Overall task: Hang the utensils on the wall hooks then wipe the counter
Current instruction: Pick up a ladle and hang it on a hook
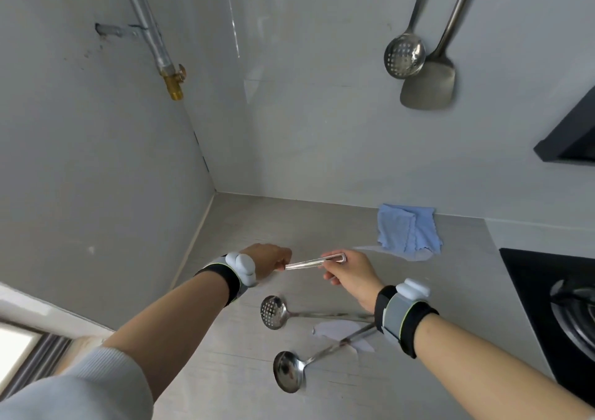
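Observation:
Both hands hold one steel utensil handle (309,262) level above the grey counter (244,387). My left hand (269,263) grips its near end, hiding the utensil's head. My right hand (349,276) pinches the slotted hanging end. Below them a slotted spoon (273,311) and a ladle (288,375) lie on the counter. On the wall hang a slotted spoon (405,55) and a spatula (429,88); their hooks are out of view. A blue cloth (407,229) lies folded against the back wall.
A gas hob (553,294) fills the counter's right side, with a dark range hood (570,139) above it. A pipe with a brass valve (172,79) runs down the left wall. White paper scraps (335,328) lie under the utensil handles.

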